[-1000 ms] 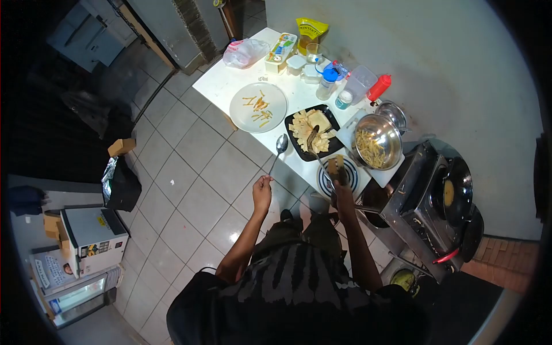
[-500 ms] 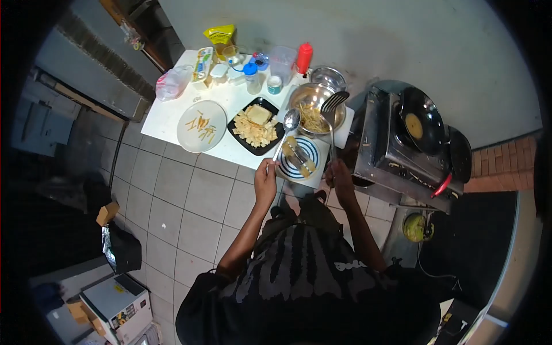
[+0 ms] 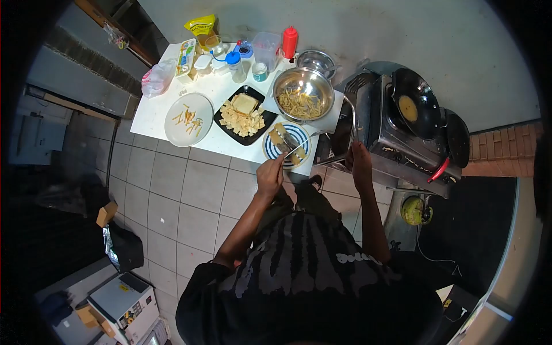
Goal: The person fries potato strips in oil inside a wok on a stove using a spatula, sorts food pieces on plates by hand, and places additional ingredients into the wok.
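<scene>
So the spoon is angled over the blue-ringed plate, with its handle end in the left grip, which is closed around it just off the bench edge. Its bowl end points away from those fingers, towards the stove side. The slotted turner has its head well beyond the right grip, near the stove; that grip is closed on the lower handle. So 2 hands, 1 utensil each.

Under the spoon there's a tan, partly shiny item on the plate, can't tell what exactly. Just past it sits a steel bowl of pale strips, with a black dish of cut pieces beside the plate. Farther along is 1 whitish plate with a few strips.
</scene>
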Action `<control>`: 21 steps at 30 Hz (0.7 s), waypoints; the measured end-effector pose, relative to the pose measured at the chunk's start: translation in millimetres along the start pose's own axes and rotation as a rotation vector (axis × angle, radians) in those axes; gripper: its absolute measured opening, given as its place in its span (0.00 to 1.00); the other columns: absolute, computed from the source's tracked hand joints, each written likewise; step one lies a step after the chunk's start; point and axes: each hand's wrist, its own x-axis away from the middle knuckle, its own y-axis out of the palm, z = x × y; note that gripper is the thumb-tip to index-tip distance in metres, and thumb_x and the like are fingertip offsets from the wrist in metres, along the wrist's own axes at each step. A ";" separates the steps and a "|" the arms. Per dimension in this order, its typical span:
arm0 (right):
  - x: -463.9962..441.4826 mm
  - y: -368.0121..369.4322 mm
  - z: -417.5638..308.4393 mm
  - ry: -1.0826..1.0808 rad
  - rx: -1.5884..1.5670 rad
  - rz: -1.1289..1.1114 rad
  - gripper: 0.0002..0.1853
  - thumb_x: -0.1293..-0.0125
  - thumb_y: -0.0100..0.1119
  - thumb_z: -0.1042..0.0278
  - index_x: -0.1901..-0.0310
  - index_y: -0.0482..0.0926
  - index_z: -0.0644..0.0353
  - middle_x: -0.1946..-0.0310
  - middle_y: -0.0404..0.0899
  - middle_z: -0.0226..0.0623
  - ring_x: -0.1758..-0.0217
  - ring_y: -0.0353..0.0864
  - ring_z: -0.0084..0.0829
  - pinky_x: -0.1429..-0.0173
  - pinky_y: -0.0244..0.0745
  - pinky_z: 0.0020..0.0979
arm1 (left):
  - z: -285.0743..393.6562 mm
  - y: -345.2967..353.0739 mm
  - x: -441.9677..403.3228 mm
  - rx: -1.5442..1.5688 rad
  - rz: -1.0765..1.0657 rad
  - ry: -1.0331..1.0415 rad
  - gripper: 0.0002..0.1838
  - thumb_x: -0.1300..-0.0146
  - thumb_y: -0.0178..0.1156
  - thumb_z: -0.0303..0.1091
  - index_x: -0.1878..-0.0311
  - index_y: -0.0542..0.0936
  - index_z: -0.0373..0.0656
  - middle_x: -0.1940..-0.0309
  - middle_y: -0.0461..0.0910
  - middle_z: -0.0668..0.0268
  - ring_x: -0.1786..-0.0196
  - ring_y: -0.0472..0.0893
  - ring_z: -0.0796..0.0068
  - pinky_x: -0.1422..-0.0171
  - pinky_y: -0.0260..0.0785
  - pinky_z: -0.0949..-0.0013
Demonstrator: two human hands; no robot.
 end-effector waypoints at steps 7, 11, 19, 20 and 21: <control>-0.7 7.2 -10.2 -0.082 0.105 -0.010 0.16 0.28 0.50 0.53 0.70 0.65 0.53 0.83 0.58 0.20 0.83 0.55 0.13 0.79 0.50 0.20 | -13.2 -19.5 -2.2 0.014 0.074 0.204 0.19 0.50 0.62 0.15 0.53 0.81 0.37 0.77 0.77 0.60 0.76 0.77 0.64 0.73 0.68 0.65; 1.7 1.4 -20.2 -0.051 0.116 -0.056 0.18 0.28 0.51 0.52 0.72 0.65 0.52 0.83 0.58 0.19 0.82 0.54 0.13 0.79 0.50 0.20 | -9.6 -24.6 -4.6 0.040 0.079 0.146 0.15 0.46 0.62 0.17 0.54 0.82 0.36 0.72 0.80 0.60 0.72 0.80 0.63 0.69 0.71 0.65; 28.0 -53.2 -58.8 -0.252 0.500 0.246 0.15 0.30 0.56 0.55 0.66 0.74 0.59 0.81 0.63 0.20 0.77 0.60 0.14 0.73 0.56 0.20 | 40.4 41.1 -8.9 0.787 -0.202 -0.930 0.14 0.31 0.56 0.34 0.51 0.80 0.33 0.78 0.76 0.66 0.76 0.76 0.81 0.72 0.67 0.76; 33.1 -65.0 -66.8 -0.254 0.561 0.321 0.15 0.31 0.57 0.56 0.67 0.75 0.60 0.80 0.65 0.21 0.76 0.61 0.15 0.72 0.57 0.21 | 44.2 58.0 -3.1 0.926 -0.218 -1.026 0.16 0.30 0.55 0.38 0.50 0.78 0.34 0.77 0.76 0.67 0.76 0.76 0.80 0.72 0.68 0.77; 37.8 -77.3 -74.4 -0.255 0.623 0.393 0.15 0.32 0.58 0.56 0.67 0.75 0.60 0.79 0.66 0.22 0.74 0.61 0.15 0.71 0.58 0.22 | 53.2 70.7 -4.5 0.931 -0.234 -1.023 0.16 0.30 0.55 0.38 0.50 0.78 0.34 0.77 0.76 0.67 0.76 0.76 0.80 0.72 0.68 0.77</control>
